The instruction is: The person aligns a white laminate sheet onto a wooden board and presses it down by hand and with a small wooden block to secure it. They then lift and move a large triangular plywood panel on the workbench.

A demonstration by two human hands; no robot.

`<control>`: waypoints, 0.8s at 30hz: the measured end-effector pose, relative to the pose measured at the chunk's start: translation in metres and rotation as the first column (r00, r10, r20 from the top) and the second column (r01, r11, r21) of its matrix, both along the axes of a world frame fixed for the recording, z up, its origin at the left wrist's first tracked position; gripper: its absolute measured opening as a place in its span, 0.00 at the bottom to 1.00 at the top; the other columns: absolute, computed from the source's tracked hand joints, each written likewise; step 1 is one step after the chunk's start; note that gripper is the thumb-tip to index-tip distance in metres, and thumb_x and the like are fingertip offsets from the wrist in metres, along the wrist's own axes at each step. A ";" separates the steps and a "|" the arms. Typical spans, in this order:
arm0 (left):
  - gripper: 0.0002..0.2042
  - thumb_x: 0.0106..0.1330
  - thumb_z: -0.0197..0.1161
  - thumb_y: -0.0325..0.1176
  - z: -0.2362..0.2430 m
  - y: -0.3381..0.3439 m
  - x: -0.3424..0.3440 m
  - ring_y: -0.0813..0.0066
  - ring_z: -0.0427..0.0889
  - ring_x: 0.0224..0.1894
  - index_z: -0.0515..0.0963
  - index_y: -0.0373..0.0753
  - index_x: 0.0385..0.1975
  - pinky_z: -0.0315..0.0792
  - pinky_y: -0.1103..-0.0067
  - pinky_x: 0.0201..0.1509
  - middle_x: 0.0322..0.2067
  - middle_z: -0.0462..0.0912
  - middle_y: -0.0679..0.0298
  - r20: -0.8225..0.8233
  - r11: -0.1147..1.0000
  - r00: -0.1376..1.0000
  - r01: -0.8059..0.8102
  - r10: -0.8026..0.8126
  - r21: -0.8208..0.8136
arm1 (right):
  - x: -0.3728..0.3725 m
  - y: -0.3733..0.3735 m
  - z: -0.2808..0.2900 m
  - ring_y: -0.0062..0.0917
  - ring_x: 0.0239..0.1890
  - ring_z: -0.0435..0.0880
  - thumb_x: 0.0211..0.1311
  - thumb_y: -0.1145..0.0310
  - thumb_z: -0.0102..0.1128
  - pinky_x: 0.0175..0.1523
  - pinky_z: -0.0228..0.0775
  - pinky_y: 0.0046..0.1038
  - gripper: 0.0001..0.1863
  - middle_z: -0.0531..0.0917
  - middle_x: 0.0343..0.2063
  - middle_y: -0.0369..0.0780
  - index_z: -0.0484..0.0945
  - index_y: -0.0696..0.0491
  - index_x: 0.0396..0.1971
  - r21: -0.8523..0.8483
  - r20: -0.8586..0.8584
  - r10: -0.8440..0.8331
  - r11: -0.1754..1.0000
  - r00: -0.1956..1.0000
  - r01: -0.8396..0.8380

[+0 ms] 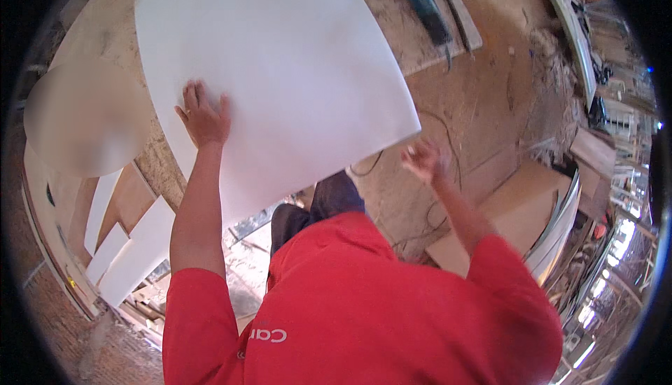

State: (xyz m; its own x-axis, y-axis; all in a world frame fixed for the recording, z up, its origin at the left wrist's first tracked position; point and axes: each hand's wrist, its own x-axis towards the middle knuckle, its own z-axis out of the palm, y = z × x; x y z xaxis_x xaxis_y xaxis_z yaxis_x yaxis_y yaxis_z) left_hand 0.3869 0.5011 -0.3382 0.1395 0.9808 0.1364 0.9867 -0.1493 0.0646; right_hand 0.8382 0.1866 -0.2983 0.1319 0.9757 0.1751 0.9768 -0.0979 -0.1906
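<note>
white strips sit left of the white board; on the board, the left hand lies flat, fingers spread; a power tool lies beyond the board; just beside the board's right corner, the right hand blurs, grip impossible to tell.

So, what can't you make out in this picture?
All in the head view:
White panel: far end cut off by the top edge.
Beneath it: covered by the panel.
Right hand: blurred, so whether its grip holds anything is unclear.
Power tool: too small and blurred for its exact kind.
Dark trousers: mostly hidden by the panel and red shirt.
Far left: a blurred round patch hides what's behind.
</note>
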 end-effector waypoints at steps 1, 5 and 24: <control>0.37 0.73 0.51 0.57 0.001 0.004 0.005 0.62 0.51 0.80 0.62 0.39 0.75 0.39 0.49 0.82 0.77 0.56 0.58 0.024 1.000 1.000 -0.012 0.011 0.013 | -0.004 -0.011 0.010 0.33 0.19 0.78 0.46 0.52 0.76 0.28 0.70 0.39 0.20 0.73 0.16 0.35 0.72 0.44 0.13 0.167 0.047 0.048 0.984 0.998 -0.056; 0.37 0.73 0.52 0.56 0.002 -0.004 -0.002 0.60 0.51 0.80 0.62 0.36 0.75 0.41 0.48 0.81 0.77 0.55 0.56 0.044 1.000 0.999 0.014 -0.015 0.006 | -0.030 0.021 0.038 0.31 0.20 0.77 0.44 0.53 0.78 0.26 0.66 0.37 0.23 0.72 0.16 0.34 0.69 0.43 0.11 0.168 0.046 0.025 0.985 0.999 -0.032; 0.41 0.66 0.58 0.50 0.020 0.001 0.003 0.48 0.47 0.81 0.58 0.32 0.76 0.36 0.47 0.81 0.77 0.54 0.48 0.153 0.981 0.988 0.001 0.029 -0.192 | -0.056 0.629 -0.009 0.40 0.48 0.86 0.62 0.30 0.52 0.57 0.71 0.44 0.32 0.88 0.39 0.39 0.89 0.44 0.32 -0.083 0.147 0.121 0.990 0.982 -0.110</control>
State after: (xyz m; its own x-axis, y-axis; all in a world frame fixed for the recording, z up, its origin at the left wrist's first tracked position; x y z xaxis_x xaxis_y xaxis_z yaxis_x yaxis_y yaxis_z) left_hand 0.3896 0.5021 -0.3184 0.1176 0.9924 -0.0350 0.9643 -0.1057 0.2427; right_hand 0.7822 0.8160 -0.3075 -0.0050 0.9938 0.1111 0.9993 0.0091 -0.0361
